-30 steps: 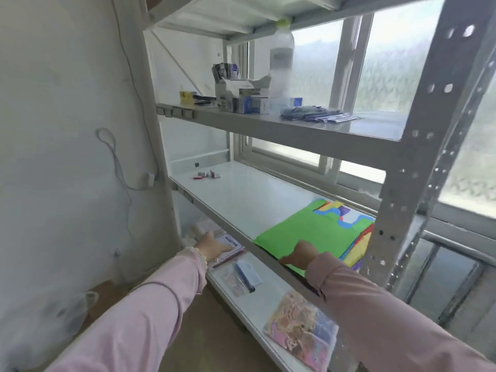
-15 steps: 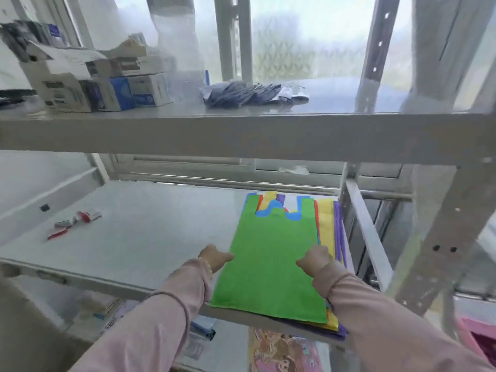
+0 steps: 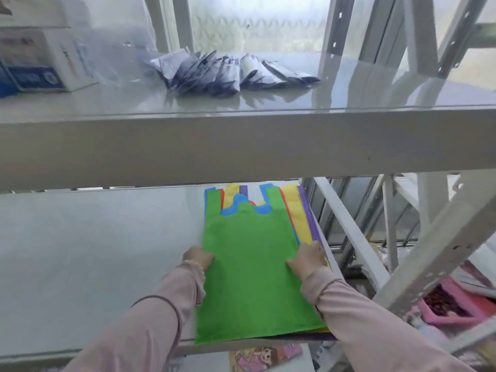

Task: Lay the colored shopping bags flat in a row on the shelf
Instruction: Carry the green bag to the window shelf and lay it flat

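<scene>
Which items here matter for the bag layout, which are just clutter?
Job: green bag atop the stacked colored bags, middle shelf, left hand, right hand.
Clutter: dark sachets, boxes, cartoon print below.

green bag [image 3: 249, 277]: matt cloth, between both hands | shelf [image 3: 94, 264]: smooth glossy painted metal | packets [image 3: 228, 73]: shiny foil, above hands

White metal shelf [image 3: 94, 264], stack of colored bags [image 3: 252, 264] lying flat at its right end
</scene>
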